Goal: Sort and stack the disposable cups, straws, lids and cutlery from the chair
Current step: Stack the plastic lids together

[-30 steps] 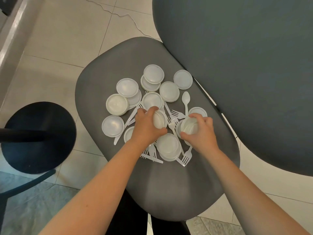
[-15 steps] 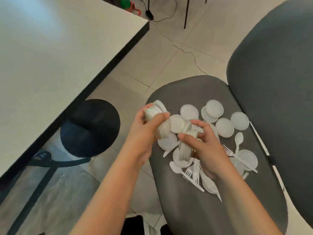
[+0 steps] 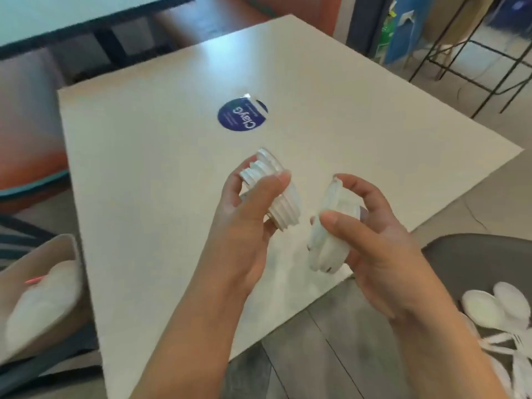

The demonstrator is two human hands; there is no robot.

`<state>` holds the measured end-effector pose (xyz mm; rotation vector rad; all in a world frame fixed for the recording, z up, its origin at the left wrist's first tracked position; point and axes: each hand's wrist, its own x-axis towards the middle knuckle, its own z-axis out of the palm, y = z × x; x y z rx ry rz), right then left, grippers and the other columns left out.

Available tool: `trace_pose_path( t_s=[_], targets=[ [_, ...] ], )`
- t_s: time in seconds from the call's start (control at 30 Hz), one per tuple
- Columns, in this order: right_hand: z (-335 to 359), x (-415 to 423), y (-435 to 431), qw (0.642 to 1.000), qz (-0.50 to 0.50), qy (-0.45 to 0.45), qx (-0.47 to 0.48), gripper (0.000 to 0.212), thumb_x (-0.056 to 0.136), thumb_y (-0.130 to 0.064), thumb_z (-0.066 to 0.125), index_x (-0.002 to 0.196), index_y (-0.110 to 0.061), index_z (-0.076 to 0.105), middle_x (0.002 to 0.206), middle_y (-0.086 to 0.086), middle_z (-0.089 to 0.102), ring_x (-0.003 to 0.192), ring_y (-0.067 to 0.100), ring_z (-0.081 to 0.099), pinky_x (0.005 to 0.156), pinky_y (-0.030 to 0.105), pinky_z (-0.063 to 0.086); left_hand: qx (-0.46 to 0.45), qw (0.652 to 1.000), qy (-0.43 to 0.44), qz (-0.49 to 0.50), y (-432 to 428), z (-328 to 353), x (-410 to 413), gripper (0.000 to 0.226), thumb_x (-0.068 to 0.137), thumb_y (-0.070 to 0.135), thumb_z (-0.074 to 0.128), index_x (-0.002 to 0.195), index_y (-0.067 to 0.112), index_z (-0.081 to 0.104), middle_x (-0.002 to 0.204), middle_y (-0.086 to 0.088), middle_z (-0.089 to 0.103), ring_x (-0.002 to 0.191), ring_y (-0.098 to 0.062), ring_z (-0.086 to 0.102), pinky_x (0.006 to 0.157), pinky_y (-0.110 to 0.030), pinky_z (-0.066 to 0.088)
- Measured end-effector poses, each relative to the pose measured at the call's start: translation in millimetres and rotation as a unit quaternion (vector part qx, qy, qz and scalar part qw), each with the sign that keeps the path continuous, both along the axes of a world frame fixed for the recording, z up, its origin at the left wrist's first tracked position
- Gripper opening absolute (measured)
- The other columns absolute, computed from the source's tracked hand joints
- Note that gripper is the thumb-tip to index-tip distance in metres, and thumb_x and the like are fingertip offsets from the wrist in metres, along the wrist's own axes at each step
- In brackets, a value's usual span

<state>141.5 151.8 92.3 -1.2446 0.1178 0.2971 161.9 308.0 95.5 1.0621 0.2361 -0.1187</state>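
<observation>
My left hand (image 3: 247, 214) grips a stack of white plastic lids (image 3: 283, 204), held on its side above the white table (image 3: 161, 174). My right hand (image 3: 371, 234) grips a second, smaller stack of white lids (image 3: 325, 240) just to the right, the two stacks a little apart. At the lower right, the grey chair seat (image 3: 472, 254) carries white plastic spoons (image 3: 489, 309) and forks (image 3: 515, 349), partly cut off by the frame edge.
A round blue sticker (image 3: 241, 113) lies on the table's far half. A beige seat with a white cushion (image 3: 37, 306) stands at the left. Black metal frames (image 3: 472, 53) stand on the tiled floor at the far right.
Both hands have lifted their lid stacks off the chair and carried them left over the table. The view has swung from the chair seat to the table.
</observation>
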Motion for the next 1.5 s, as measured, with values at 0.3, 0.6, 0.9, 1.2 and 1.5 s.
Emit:
trace_pose_path(
  t_s=[0.3, 0.6, 0.9, 1.2, 1.5],
  targets=[
    [-7, 31, 274, 0.973, 0.207, 0.098, 0.031, 0.066, 0.06, -0.029, 0.085, 0.119, -0.034, 0.055, 0.107, 0.008, 0.062, 0.095, 0.027, 0.063, 0.071, 0.038, 0.054, 0.139, 0.963, 0.066, 0.22, 285, 11, -51, 0.046, 0.083, 0.012, 0.066, 0.123, 0.03, 0.053, 0.099, -0.001, 0.065, 0.088, -0.015, 0.065, 0.078, -0.033, 0.052],
    [-87, 30, 467, 0.909, 0.367, 0.085, -0.178, 0.054, 0.079, -0.031, 0.074, 0.123, -0.041, 0.044, 0.116, -0.002, 0.05, 0.095, 0.018, 0.059, 0.072, 0.028, 0.055, 0.279, 0.894, 0.257, 0.237, 427, -110, -115, 0.055, 0.082, 0.023, 0.07, 0.126, 0.038, 0.042, 0.124, -0.005, 0.052, 0.105, -0.023, 0.057, 0.079, -0.041, 0.055],
    [-127, 25, 504, 0.833, 0.428, -0.006, -0.349, 0.085, 0.078, -0.034, 0.076, 0.145, -0.038, 0.024, 0.146, 0.001, 0.03, 0.128, 0.026, 0.04, 0.099, 0.045, 0.046, 0.389, 0.862, 0.298, 0.132, 416, -143, -116, 0.123, 0.07, 0.027, 0.082, 0.148, 0.04, -0.012, 0.159, 0.003, 0.008, 0.141, -0.026, 0.024, 0.109, -0.051, 0.031],
    [-81, 17, 442, 0.91, 0.321, -0.09, -0.248, 0.063, 0.085, -0.032, 0.069, 0.14, -0.033, 0.037, 0.135, -0.005, 0.046, 0.116, 0.01, 0.052, 0.093, 0.029, 0.049, 0.485, 0.811, 0.169, 0.279, 391, -115, -107, 0.052, 0.087, 0.018, 0.064, 0.134, 0.029, 0.044, 0.137, 0.004, 0.047, 0.125, -0.014, 0.046, 0.105, -0.041, 0.042],
    [-22, 2, 227, 0.981, 0.077, -0.09, -0.152, 0.015, 0.087, -0.02, 0.066, 0.101, -0.026, 0.07, 0.084, -0.006, 0.066, 0.069, 0.019, 0.06, 0.06, 0.019, 0.05, 0.466, 0.872, -0.012, 0.151, 205, -32, -63, 0.017, 0.091, 0.023, 0.061, 0.104, 0.033, 0.064, 0.095, 0.017, 0.065, 0.093, 0.0, 0.062, 0.078, -0.017, 0.049]
  ],
)
